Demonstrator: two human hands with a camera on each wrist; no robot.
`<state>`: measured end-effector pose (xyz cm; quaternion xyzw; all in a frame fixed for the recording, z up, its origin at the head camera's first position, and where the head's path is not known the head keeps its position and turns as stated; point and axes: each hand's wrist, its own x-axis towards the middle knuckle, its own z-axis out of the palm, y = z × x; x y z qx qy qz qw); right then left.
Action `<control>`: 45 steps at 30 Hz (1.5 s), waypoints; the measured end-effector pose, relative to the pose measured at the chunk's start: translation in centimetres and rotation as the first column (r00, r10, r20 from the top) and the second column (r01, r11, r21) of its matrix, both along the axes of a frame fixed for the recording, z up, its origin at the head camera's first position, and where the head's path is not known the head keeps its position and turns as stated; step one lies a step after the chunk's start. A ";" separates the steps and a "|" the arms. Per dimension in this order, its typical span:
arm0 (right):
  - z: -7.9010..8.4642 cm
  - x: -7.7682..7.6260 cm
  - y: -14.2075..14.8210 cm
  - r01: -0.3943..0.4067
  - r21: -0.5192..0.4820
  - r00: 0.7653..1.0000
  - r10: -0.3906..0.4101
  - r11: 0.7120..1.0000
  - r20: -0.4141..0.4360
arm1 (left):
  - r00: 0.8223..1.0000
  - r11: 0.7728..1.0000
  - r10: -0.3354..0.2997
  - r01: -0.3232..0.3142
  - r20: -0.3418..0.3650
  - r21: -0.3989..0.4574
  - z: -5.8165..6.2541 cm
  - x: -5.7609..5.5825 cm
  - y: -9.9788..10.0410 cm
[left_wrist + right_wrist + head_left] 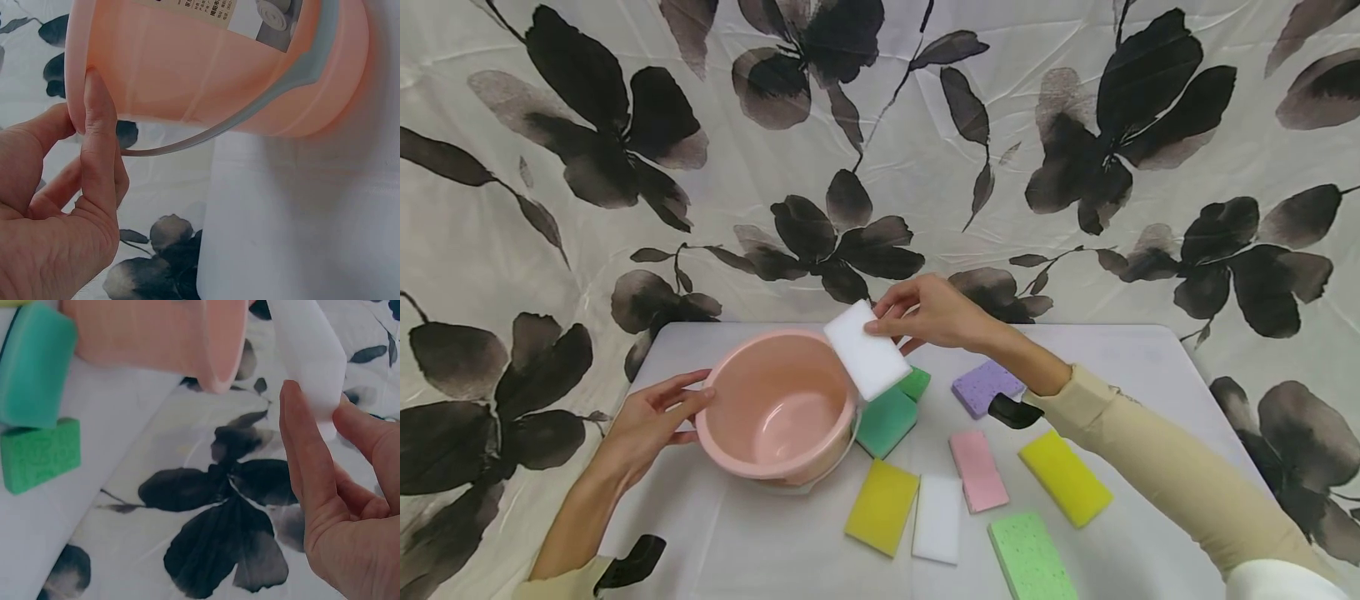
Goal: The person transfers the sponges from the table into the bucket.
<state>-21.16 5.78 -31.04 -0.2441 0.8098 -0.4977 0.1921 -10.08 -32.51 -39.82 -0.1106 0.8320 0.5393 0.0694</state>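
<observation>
A pink plastic bucket (775, 400) stands on the left half of the table, its inside bare in the head view. My left hand (651, 425) pinches the bucket's rim on the left, thumb inside and fingers outside. In the left wrist view the bucket's wall (169, 69) bears a label, and its pale handle (250, 109) hangs down. Held up beside the right rim is a white sponge (867, 350), pinched between thumb and fingers of my right hand (928, 312). The right wrist view shows this sponge (312, 350) edge-on, higher than the rim.
Right of the bucket lie a teal sponge (887, 421) and a green sponge (915, 382). Nearer are yellow (882, 507), white (937, 518), pink (978, 471) and light green sponges (1033, 554). A purple sponge (985, 387) and another yellow sponge (1065, 477) lie below my right forearm.
</observation>
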 end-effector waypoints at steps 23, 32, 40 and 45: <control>-2.0 0.6 -7.2 -0.132 0.079 0.991 0.133 0.988 -0.006 | 1.000 1.000 -0.015 0.015 -0.011 0.009 -0.4 0.1 -0.4; -3.7 0.9 -9.5 -0.138 0.194 0.982 0.159 0.971 -0.097 | 1.000 1.000 -0.014 0.014 -0.002 0.014 -0.4 0.0 -0.3; -5.2 1.8 -11.2 -0.185 0.193 0.980 0.196 0.964 -0.043 | 1.000 1.000 -0.010 0.010 0.004 0.013 -0.4 0.0 -0.3; -6.0 2.1 -12.0 -0.204 0.224 0.966 0.233 0.953 -0.112 | 1.000 1.000 -0.007 0.007 0.005 0.014 -0.4 0.0 -0.4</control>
